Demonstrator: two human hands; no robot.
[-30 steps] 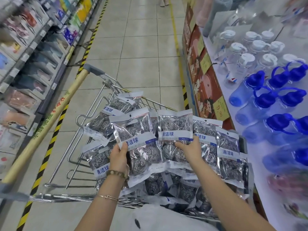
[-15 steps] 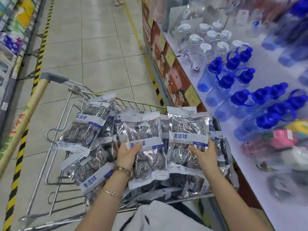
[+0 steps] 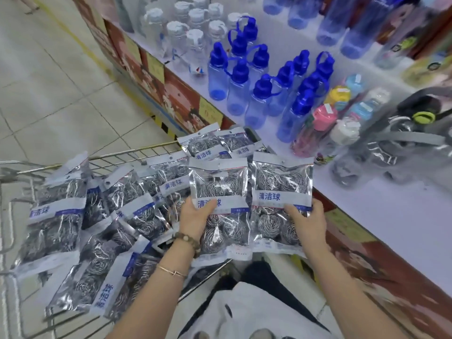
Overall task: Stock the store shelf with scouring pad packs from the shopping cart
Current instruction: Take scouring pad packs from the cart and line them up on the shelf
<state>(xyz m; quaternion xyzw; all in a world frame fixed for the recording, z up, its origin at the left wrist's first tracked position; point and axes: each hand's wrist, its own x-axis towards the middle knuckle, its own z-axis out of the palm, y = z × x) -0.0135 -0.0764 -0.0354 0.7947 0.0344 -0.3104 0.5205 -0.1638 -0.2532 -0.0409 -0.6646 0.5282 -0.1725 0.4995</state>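
My left hand (image 3: 195,220) grips a clear pack of steel scouring pads (image 3: 220,184) by its blue-and-white label. My right hand (image 3: 308,222) holds a second scouring pad pack (image 3: 281,182) the same way. Both packs are upright, side by side, lifted above the near right corner of the wire shopping cart (image 3: 137,154). Several more packs (image 3: 122,216) lie piled in the cart. The white store shelf (image 3: 381,216) runs along the right, its bare surface just right of the right-hand pack.
Blue-capped water bottles (image 3: 259,91), clear white-capped bottles (image 3: 190,40), coloured-cap bottles (image 3: 325,123) and grey items (image 3: 403,143) stand on the shelf. A red printed panel with yellow price tags (image 3: 210,113) fronts it. Tiled aisle floor (image 3: 49,81) stretches on the left.
Both hands have lifted their packs out of the pile and carried them right, toward the shelf. The view has swung right, so the shelf fills more of it.
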